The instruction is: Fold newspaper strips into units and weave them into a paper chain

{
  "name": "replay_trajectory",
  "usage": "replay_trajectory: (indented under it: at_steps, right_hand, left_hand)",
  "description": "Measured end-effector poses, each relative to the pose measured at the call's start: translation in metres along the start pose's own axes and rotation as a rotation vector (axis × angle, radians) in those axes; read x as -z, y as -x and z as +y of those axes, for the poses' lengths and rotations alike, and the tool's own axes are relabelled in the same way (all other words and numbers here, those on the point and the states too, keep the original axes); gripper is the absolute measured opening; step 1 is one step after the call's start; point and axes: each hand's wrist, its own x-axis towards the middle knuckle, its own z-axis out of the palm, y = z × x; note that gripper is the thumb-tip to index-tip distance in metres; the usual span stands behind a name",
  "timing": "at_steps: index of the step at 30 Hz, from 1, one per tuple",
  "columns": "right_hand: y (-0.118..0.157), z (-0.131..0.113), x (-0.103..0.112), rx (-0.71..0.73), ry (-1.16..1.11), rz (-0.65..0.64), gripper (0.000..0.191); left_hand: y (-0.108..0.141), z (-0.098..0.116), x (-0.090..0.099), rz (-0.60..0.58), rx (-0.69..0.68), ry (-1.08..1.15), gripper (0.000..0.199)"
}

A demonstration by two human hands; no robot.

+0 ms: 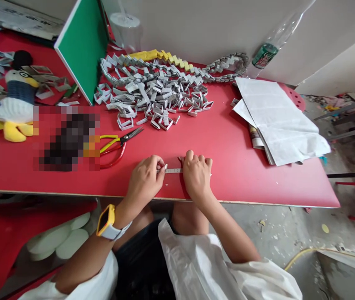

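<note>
Remote watch, head camera | left hand (pixel 146 177): I see thumb and fingertips pinched on the narrow paper strip (pixel 174 170) | right hand (pixel 197 173): curled over its other side, clamped or not I cannot tell | strip: between both hands, near the red tabletop's (pixel 236 179) front edge | beyond: heaped folded-paper links (pixel 164 93); scissors (pixel 124 139) leftward

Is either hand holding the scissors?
No, the scissors lie on the red table, while the left hand and right hand are on a pale strip.
</note>
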Motion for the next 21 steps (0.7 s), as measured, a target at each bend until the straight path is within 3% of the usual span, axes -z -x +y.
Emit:
replay_trajectory:
  at_steps: [15,21]
  right_hand:
    - [-0.002,-0.014,0.010,-0.051,0.247,-0.011,0.020]
    - [-0.002,0.005,0.008,-0.091,0.222,0.082,0.023]
  left_hand:
    - [0.001,0.004,-0.004,0.050,0.027,0.013,0.012]
    - [0.004,-0.002,-0.001,0.094,0.083,-0.082,0.020]
